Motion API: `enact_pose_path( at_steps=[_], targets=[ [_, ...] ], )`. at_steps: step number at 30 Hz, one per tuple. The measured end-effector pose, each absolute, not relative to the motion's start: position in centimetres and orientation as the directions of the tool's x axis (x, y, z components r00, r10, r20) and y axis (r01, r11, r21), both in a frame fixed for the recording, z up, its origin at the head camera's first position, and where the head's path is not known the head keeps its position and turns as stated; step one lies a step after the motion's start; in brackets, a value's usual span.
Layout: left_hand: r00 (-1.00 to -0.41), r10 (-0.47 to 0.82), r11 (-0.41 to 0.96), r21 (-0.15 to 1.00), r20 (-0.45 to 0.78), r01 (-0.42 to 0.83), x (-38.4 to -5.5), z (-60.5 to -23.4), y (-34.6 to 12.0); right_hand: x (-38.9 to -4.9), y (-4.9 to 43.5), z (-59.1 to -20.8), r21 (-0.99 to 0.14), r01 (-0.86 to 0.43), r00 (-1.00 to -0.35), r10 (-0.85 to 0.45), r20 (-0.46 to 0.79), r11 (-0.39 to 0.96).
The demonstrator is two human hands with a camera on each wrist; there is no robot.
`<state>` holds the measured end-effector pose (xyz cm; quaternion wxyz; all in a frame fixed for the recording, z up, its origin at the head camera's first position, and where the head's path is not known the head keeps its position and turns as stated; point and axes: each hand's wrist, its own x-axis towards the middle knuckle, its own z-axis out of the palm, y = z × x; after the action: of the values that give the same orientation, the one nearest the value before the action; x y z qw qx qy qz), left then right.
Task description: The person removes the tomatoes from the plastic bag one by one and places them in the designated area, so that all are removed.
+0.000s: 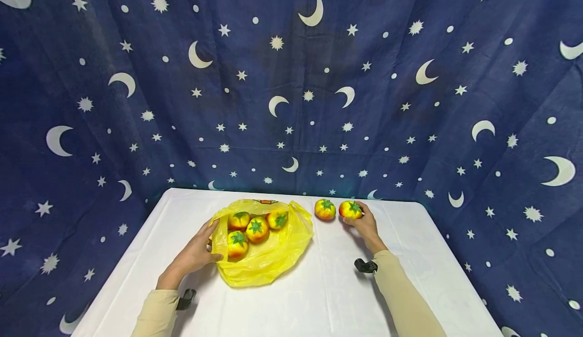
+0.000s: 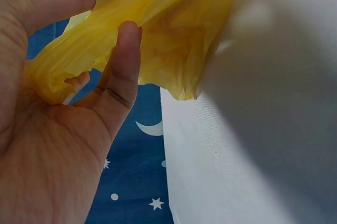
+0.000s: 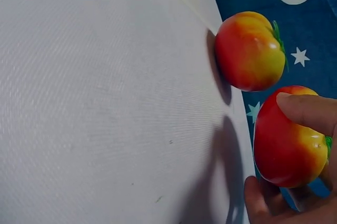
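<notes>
A yellow plastic bag (image 1: 273, 263) lies on its side with its mouth wide, and several red-and-yellow artificial tomatoes (image 1: 257, 229) with green leafy tops sit in it. My left hand (image 1: 198, 250) holds the bag's left edge; in the left wrist view, gathered yellow film (image 2: 58, 69) passes between thumb and fingers. At the table's far side, my right hand (image 1: 364, 224) grips another artificial tomato (image 1: 349, 209) from its right. In the right wrist view the thumb presses the side of this gripped tomato (image 3: 287, 140). Just left of it stands one more artificial tomato (image 1: 325, 209), untouched.
A white cloth covers the table (image 1: 291, 309). Behind its far edge hangs a dark blue curtain (image 1: 291, 124) with moons and stars. Black wrist mounts (image 1: 366, 265) stick out from both beige sleeves (image 1: 405, 294).
</notes>
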<state>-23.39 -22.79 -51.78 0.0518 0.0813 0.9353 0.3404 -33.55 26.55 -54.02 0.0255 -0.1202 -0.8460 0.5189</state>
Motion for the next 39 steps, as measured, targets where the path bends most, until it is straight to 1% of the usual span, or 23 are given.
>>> enact_pose_path(
  at_steps=[6,9,13,25,39],
  targets=[
    [-0.982,0.188,0.751,0.648,-0.03,0.124,-23.2,-52.0,-22.7,-33.8,26.5,-54.8,-0.877,0.18,-0.966,0.247,-0.073,0.445],
    [-0.982,0.186,0.756,0.643,-0.034,0.121,-22.9,-51.9,-22.9,-33.9,26.2,-55.3,-0.872,0.195,-0.965,0.248,-0.088,0.45],
    [-0.983,0.18,0.76,0.64,-0.039,0.114,-22.6,-51.9,-23.0,-34.0,25.8,-55.4,-0.859,0.225,-0.96,0.253,-0.117,0.459],
    [-0.985,0.166,0.758,0.646,-0.05,0.095,-23.1,-51.9,-22.9,-34.8,25.6,-55.2,-0.852,0.231,-0.956,0.271,-0.11,0.469],
    [-0.983,0.177,0.75,0.652,-0.04,0.108,-23.1,-51.9,-22.9,-34.4,26.2,-55.1,-0.876,0.205,-0.967,0.227,-0.113,0.436]
  ],
)
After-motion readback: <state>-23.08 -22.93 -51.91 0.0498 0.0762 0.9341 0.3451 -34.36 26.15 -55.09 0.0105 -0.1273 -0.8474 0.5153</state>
